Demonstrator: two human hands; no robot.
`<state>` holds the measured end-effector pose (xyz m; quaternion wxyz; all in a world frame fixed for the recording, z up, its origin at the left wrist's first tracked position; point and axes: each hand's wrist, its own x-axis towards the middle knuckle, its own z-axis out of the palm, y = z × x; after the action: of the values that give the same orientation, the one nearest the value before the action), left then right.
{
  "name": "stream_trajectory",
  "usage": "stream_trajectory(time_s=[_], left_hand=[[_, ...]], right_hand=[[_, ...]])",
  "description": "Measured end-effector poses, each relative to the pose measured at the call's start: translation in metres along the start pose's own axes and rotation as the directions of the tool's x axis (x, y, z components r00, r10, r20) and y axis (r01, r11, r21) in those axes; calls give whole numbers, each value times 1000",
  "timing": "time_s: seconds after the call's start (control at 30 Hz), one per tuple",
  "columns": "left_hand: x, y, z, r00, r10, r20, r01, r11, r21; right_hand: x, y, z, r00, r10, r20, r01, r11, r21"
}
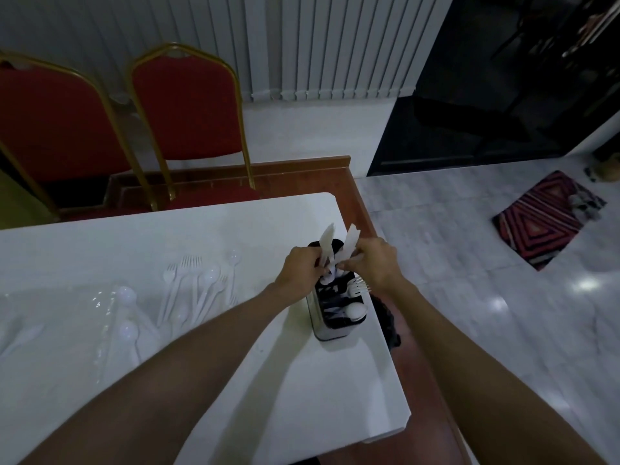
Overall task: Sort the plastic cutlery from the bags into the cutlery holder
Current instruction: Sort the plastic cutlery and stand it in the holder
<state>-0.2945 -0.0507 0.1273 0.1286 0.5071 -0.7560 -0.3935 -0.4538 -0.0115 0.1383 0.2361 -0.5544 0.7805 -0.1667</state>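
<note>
A dark cutlery holder with a metal wall stands near the right edge of the white table. White plastic forks and a spoon poke out of its near compartments. Above its far end, my left hand pinches a white plastic knife that stands upright. My right hand pinches a second white knife right beside it. Loose white forks and spoons lie spread on the table to the left, next to clear plastic bags holding more spoons.
Two red chairs with gold frames stand behind the table's far side. The table's right edge runs close to the holder, with a brown wooden border below. A striped mat lies on the marble floor at the right.
</note>
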Motion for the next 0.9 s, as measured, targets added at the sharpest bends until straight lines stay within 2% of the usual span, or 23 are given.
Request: stream_trajectory(time_s=[0.17, 0.4, 0.53, 0.67, 0.8, 0.9], left_hand=[[-2, -2, 2, 996, 87, 27, -88, 994, 62], [-10, -8, 0, 983, 180, -17, -179, 981, 71], [-14, -14, -4, 975, 223, -16, -222, 973, 62], [-24, -29, -12, 967, 253, -18, -253, 967, 6], [-40, -55, -28, 959, 275, -69, -276, 961, -1], [-56, -86, -41, 968, 179, -177, -179, 984, 19]], right_hand=[[0, 5, -4, 993, -51, 109, 60, 995, -82], [-7, 6, -7, 990, -102, 95, 105, 994, -28], [-12, 4, -3, 994, -113, -8, 113, 992, 47], [-18, -4, -1, 967, -168, -191, 179, 983, 44], [-23, -32, 3, 869, -271, -414, 309, 951, 25], [-27, -61, 19, 796, -395, -459, 449, 894, 9]])
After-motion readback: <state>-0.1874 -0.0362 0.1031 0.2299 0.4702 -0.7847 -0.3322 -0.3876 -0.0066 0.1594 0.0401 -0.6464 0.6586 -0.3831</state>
